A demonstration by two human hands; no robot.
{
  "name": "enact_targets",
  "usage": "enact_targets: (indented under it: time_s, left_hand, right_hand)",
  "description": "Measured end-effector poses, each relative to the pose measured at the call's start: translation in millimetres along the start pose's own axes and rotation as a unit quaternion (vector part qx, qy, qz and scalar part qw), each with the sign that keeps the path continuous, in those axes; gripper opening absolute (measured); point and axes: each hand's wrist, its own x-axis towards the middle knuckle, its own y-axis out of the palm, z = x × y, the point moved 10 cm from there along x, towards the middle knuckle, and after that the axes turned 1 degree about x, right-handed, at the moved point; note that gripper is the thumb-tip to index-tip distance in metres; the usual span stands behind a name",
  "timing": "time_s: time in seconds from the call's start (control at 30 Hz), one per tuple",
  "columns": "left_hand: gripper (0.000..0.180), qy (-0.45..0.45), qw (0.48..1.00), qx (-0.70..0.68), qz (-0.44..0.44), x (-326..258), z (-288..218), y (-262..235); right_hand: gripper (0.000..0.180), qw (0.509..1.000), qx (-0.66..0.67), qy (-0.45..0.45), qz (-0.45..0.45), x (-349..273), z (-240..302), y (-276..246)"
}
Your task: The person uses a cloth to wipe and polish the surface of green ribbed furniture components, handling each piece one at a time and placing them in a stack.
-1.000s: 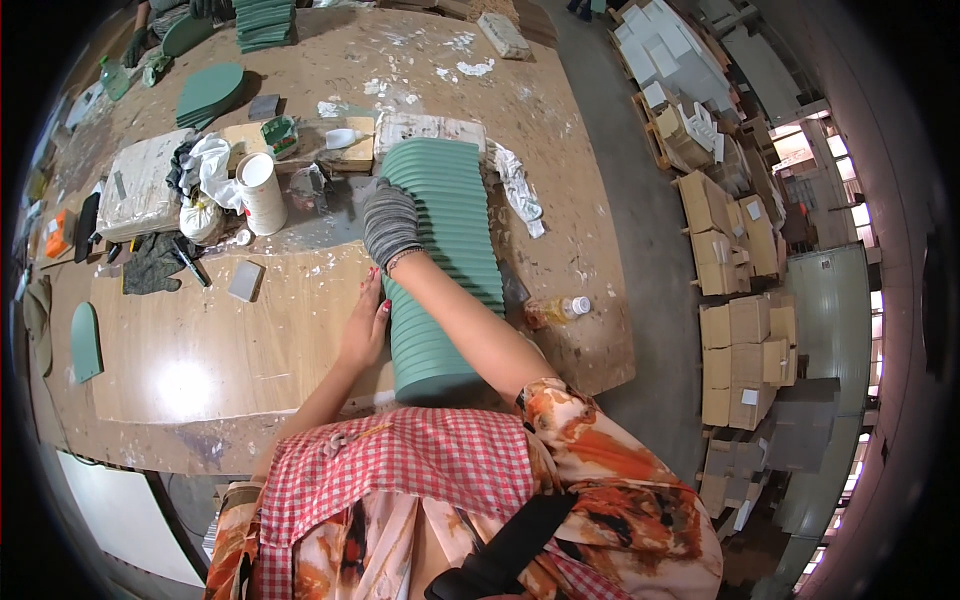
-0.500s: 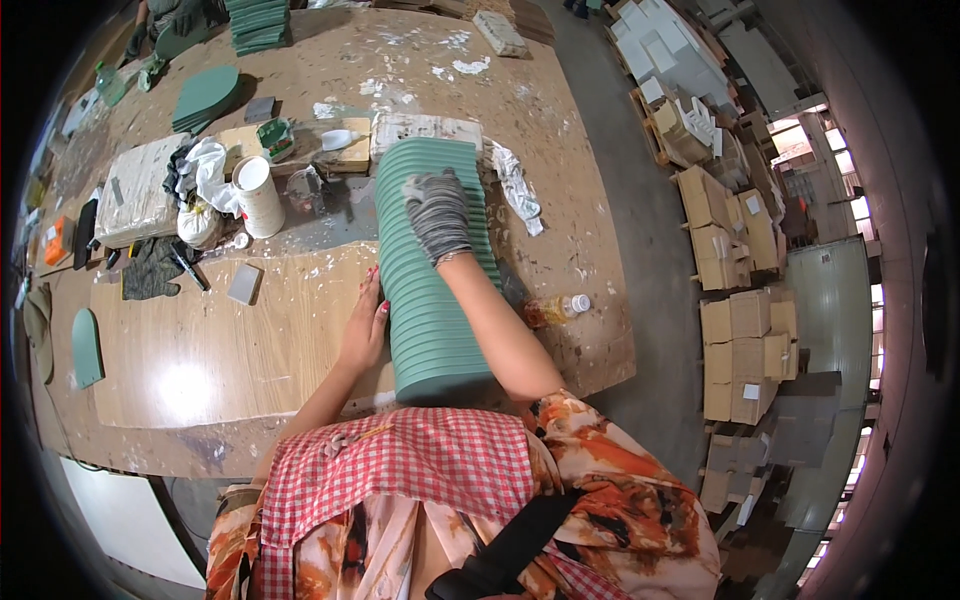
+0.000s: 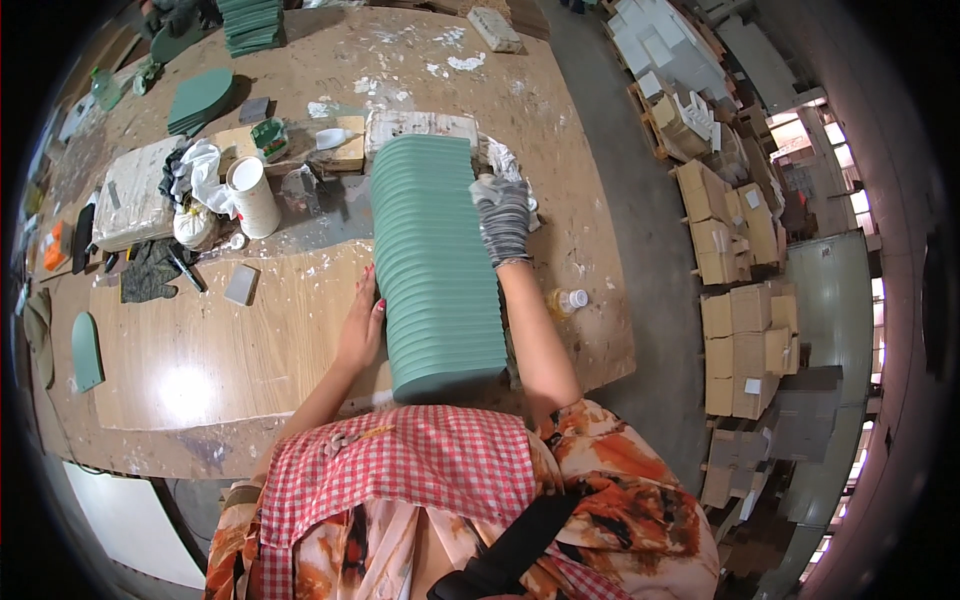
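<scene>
A long row of green round-edged boards (image 3: 435, 270), packed face to face, lies lengthwise in front of me. My left hand (image 3: 361, 320), bare with red nails, rests open along the row's left side, fingers stretched out. A grey striped knit glove covers my right hand (image 3: 503, 218), which is at the row's right side towards the far end. Its fingers are bent together near the boards' edge; whatever they may hold is hidden. Beyond that hand lies a crumpled white cloth (image 3: 503, 158). A wrapped block (image 3: 420, 128) touches or nearly touches the row's far end.
A capped bottle (image 3: 570, 302) lies right of my forearm. To the left stand a white cup stack (image 3: 254, 200), a wrapped bundle (image 3: 140, 190), a dark glove (image 3: 152, 272) and a small grey block (image 3: 241, 284). Another person's gloved hands (image 3: 175, 18) are at the far left. Cartons (image 3: 735, 340) stand beyond the aisle.
My right hand has moved from the top of the board row to its right side, uncovering the top. The left hand stays against the left side.
</scene>
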Motion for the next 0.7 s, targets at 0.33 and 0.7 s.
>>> enact_targets:
  time_s: [0.33,0.7]
  left_hand:
    - [0.057,-0.015,1.000,-0.005,0.005,-3,4,-1]
    - [0.057,-0.012,1.000,-0.003,0.000,-4,4,-3]
  right_hand:
    - [0.019,0.929,0.222,0.296,0.015,-20,-52,19]
    - [0.011,0.932,0.296,0.192,-0.081,-14,-66,20]
